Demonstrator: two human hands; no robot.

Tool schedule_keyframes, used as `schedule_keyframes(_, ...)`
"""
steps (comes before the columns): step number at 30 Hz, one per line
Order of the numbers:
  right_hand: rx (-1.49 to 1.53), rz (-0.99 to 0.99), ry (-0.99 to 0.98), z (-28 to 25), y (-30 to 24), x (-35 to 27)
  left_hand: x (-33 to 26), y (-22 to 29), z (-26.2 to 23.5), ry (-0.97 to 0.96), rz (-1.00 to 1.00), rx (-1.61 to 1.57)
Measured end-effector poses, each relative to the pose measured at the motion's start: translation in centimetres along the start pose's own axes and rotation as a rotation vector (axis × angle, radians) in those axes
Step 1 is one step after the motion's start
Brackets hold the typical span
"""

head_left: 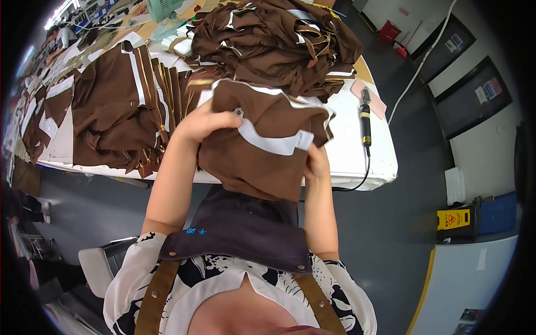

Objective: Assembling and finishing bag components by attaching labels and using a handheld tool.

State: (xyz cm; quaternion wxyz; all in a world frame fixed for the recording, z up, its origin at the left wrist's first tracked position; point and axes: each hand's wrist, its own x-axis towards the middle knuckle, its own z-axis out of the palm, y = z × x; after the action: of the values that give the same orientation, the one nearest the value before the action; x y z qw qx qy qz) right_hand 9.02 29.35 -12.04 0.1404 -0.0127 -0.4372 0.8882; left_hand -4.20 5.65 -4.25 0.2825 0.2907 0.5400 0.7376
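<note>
Both hands hold a brown garment piece up over the near edge of the white table.

The left hand (204, 124) grips the brown garment piece (259, 148) at its upper left, fingers curled over the edge. The right hand (317, 164) pinches its lower right edge; the fingertips are probably tucked behind the cloth. Its white band (268, 142) faces the camera. Brown pieces (273, 39) are heaped on the table (349, 151), beside a black tool (365, 120).

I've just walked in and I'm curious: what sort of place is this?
Most likely a garment workshop or clothing factory. Both hands hold a brown fabric piece with white trim over a white worktable, heaped with more brown pieces, beside a black corded hand tool.
</note>
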Motion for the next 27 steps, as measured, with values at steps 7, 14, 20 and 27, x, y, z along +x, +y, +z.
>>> schedule_keyframes(7, -0.911, -0.19, 0.236, 0.0, 5.4, -5.0, 4.8, -3.0, -0.2, 0.37, 0.296, 1.685)
schedule_keyframes(14, -0.834, 0.408, -0.118, -2.1, -2.5, -4.2, 1.4, -11.4, 2.8, 0.006, 0.217, 1.17)
schedule_keyframes(20, -1.865, -0.19, 0.236, -2.8, -0.1, 1.6, 2.7, -12.2, 2.0, 0.056, 0.172, 1.324)
schedule_keyframes(27, -1.73, 0.031, 0.287, -0.8, 2.3, 2.8, 2.5, -12.9, 1.7, 0.083, 0.343, 1.411)
